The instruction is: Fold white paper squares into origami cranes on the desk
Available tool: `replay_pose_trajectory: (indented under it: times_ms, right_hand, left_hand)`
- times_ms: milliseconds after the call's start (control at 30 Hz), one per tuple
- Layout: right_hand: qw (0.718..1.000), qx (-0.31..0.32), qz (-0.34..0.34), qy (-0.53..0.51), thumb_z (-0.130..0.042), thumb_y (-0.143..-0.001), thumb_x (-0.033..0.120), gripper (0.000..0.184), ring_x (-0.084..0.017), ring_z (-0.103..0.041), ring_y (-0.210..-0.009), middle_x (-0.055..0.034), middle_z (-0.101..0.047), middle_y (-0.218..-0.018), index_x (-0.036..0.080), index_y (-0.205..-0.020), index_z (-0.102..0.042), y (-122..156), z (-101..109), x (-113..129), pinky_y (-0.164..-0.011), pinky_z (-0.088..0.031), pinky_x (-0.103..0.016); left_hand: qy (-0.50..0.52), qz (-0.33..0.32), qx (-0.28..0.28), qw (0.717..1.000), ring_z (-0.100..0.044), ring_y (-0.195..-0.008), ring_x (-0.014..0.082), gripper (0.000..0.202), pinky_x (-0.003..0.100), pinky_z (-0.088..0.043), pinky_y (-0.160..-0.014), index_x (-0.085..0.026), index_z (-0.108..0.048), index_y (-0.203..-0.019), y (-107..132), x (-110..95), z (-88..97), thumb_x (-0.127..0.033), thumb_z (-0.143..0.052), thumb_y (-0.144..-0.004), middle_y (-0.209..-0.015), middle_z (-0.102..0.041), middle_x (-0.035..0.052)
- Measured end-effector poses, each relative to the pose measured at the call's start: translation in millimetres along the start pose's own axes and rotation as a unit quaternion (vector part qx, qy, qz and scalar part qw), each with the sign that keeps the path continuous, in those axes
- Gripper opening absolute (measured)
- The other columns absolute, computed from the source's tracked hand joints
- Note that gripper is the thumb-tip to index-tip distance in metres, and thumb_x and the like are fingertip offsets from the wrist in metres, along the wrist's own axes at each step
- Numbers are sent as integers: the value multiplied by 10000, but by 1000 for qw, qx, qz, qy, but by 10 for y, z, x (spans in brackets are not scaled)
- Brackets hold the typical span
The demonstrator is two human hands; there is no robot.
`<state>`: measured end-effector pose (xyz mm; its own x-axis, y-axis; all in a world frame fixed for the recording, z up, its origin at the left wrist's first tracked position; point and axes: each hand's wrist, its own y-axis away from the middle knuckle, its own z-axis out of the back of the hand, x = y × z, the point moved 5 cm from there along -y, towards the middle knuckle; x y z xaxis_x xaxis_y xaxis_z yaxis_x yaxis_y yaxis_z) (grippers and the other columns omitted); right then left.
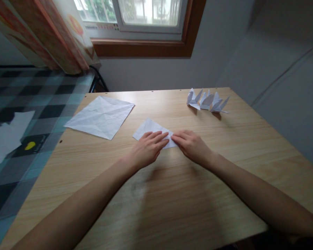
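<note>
A folded white sheet of paper lies on the wooden table, partly covered by both hands. My left hand rests flat across it, its fingers stretched out and pressing the paper down. At the paper's right corner, my right hand has its fingers bent and closed together on the edge. The thumb of that hand is mostly hidden. Further left lies an unfolded, creased square sheet of paper. Three folded paper cranes stand in a row near the far right of the table.
The light wood table has its far edge near the wall under a window. A bed with a checked cover adjoins on the left, with white paper pieces on it. A curtain hangs at the upper left.
</note>
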<state>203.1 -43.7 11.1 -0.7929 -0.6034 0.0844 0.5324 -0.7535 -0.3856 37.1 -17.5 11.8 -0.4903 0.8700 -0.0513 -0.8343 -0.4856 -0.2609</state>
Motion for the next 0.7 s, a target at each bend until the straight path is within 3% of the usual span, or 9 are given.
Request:
replay_pose_trajectory:
  times_ms: [100,233,367,533,633,700]
  right_hand:
    - [995,54,76,42,-513,-930,65,260,-259,-631,-1096,-177,-689,-1199,73,-1146,-656,56,41,95,-954,-519,-379]
    - [984,133,68,101,-527,-918,48,191,-240,-668,-943,-169,-717,-1047,76,-1042,-670,130,124,79,-809,-533,-338]
    - [976,139,69,154,-531,-912,47,159,-208,-638,-752,-123,-718,-864,104,-900,-679,151,165,51,-656,-461,-302]
    - [981,28,99,164,-544,-917,99,196,-186,-582,-644,-51,-672,-687,155,-762,-651,120,239,75,-599,-392,-321]
    - [982,-97,110,120,-531,-938,119,144,-188,-617,-728,-53,-716,-812,175,-933,-663,150,367,137,-669,-445,-329]
    - [977,-183,88,62,-552,-935,147,237,-213,-652,-874,-69,-723,-989,217,-1155,-605,196,446,155,-771,-499,-358]
  left_hand:
    - [11,-14,35,999,-517,-1309,278,381,477,-391,-1068,-179,-577,-1332,10,0,-48,-265,-447,-985,-1418,-583,102]
    - [-6,-15,34,999,-522,-1309,282,369,473,-389,-1066,-180,-576,-1313,12,-9,-50,-343,-482,-995,-1419,-582,97]
    - [-58,-43,6,997,-586,-1207,252,249,405,-425,-984,-172,-618,-1182,-12,-81,-3,-283,-481,-1006,-1316,-650,91]
    - [-124,-87,-10,988,-642,-992,240,199,379,-456,-847,-136,-618,-1073,-28,-181,65,-265,-487,-997,-1082,-712,122]
    - [-147,-73,-31,986,-638,-863,239,184,365,-459,-740,-135,-638,-937,-7,-146,122,-249,-500,-979,-908,-716,102]
    - [-126,-49,-61,989,-622,-781,222,185,351,-453,-685,-143,-647,-871,16,-97,188,-196,-495,-964,-811,-702,77]
